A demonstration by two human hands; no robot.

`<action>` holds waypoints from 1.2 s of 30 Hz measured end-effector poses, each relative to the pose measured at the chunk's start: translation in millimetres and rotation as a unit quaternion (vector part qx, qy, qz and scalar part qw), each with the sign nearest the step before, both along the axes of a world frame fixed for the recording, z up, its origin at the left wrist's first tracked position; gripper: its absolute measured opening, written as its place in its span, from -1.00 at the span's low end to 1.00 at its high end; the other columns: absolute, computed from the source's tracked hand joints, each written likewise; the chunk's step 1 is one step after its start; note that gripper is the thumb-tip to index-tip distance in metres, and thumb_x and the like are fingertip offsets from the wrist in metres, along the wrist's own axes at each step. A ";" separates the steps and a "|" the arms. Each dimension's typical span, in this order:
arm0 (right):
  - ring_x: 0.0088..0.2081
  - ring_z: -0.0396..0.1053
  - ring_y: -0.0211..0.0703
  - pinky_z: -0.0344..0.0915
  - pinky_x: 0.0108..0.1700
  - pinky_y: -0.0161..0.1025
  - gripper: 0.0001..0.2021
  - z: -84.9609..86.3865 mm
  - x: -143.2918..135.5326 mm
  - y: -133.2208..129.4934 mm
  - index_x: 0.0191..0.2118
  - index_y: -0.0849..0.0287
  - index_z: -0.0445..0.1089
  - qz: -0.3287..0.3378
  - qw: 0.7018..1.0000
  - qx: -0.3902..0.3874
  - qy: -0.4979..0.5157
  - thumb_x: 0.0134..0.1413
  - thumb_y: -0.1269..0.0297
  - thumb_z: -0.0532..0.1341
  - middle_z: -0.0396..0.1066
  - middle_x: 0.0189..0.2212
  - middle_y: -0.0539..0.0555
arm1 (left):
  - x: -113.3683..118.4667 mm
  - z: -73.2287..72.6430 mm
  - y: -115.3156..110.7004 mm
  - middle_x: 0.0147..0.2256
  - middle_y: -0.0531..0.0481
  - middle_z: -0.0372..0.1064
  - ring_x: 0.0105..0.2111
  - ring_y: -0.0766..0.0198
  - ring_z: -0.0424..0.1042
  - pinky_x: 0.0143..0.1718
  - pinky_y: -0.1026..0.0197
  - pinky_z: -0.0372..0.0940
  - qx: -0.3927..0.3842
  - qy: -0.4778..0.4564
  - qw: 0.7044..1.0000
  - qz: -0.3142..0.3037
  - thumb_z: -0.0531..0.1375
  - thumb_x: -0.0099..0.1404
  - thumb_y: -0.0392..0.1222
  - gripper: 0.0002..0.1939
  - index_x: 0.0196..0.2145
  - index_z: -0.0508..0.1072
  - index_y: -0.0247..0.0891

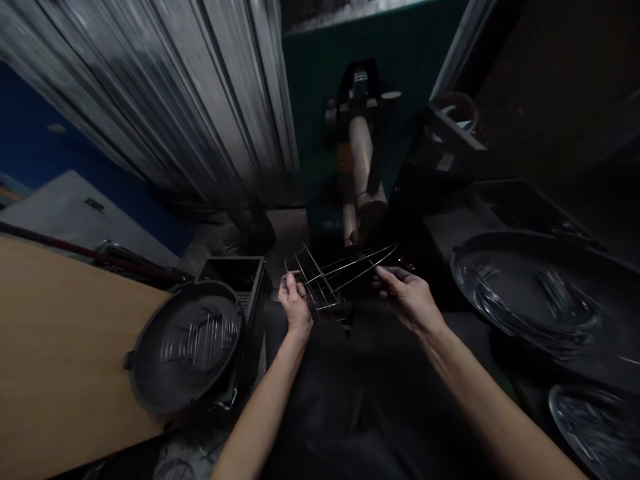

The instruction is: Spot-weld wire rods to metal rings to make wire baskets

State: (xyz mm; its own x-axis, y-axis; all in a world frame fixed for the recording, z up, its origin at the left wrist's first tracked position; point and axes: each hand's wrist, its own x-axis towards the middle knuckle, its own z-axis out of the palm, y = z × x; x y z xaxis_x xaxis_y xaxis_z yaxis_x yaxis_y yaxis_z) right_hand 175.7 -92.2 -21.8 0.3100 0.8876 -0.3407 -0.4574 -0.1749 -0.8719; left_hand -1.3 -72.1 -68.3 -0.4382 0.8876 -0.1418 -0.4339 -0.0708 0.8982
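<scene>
A wire rack (325, 283) of thin metal rods is held up between my two hands, tilted, in front of the machine's lower arm. My left hand (295, 303) is closed on its left side, where several cross wires meet. With thumb and fingers my right hand (405, 293) pinches the curved wire at the rack's right end. Right behind the rack are the machine's two thick cylindrical arms (364, 157), one above the other. Dim light hides the fingertips of my right hand in part.
The green machine body (310, 87) stands ahead. On the left, a black round pan (150, 383) with bent wire parts overlaps a wooden board (65, 347). To the right, a large dark pan (520, 250) holds wire rings and short rods. A smaller bowl (555, 400) of metal pieces sits lower right.
</scene>
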 end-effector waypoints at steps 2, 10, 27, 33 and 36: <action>-0.54 0.34 -0.36 0.18 -0.63 -0.52 -0.54 4.4 -5.3 4.0 -0.49 0.27 0.44 -0.002 1.000 0.009 0.016 -0.63 0.15 0.54 0.38 -0.58 -0.01 | -2.2 -2.7 2.8 -0.70 0.26 -0.13 -0.74 0.53 -0.17 -0.73 0.43 -0.24 -0.008 0.007 1.000 0.003 0.18 0.15 0.18 -0.59 -0.35 0.36 -0.26; -0.54 0.34 -0.34 0.17 -0.65 -0.49 -0.60 7.5 -12.5 12.4 -0.50 0.25 0.44 -0.006 0.999 -0.010 0.045 -0.60 0.26 0.54 0.41 -0.56 0.00 | -1.8 -4.3 13.7 -0.69 0.25 -0.09 -0.72 0.53 -0.12 -0.71 0.44 -0.19 -0.022 0.009 1.000 -0.006 0.19 0.16 0.15 -0.61 -0.33 0.39 -0.27; -0.56 0.34 -0.38 0.15 -0.68 -0.55 -0.76 13.7 -15.0 29.4 -0.51 0.24 0.39 -0.041 0.996 -0.053 0.066 -0.37 0.43 0.46 0.39 -0.59 -0.02 | 3.5 13.7 28.8 -0.69 0.24 -0.11 -0.71 0.53 -0.11 -0.70 0.43 -0.17 -0.042 0.017 0.999 -0.021 0.18 0.21 0.07 -0.67 -0.35 0.41 -0.31; -0.53 0.38 -0.35 0.17 -0.67 -0.53 -0.78 16.0 -16.6 29.2 -0.50 0.22 0.39 -0.034 0.996 -0.054 0.055 -0.30 0.40 0.44 0.42 -0.56 -0.01 | 2.7 24.9 25.7 -0.70 0.26 -0.13 -0.74 0.55 -0.17 -0.72 0.42 -0.24 -0.062 -0.050 0.995 -0.054 0.21 0.19 0.03 -0.68 -0.33 0.43 -0.33; -0.52 0.37 -0.34 0.19 -0.66 -0.51 -0.77 13.7 -12.7 23.2 -0.47 0.22 0.42 -0.030 0.997 -0.053 0.057 -0.29 0.32 0.46 0.44 -0.52 0.01 | 2.8 26.1 24.9 -0.70 0.27 -0.15 -0.75 0.55 -0.19 -0.72 0.43 -0.26 -0.070 -0.058 0.994 -0.056 0.21 0.19 0.00 -0.70 -0.30 0.43 -0.33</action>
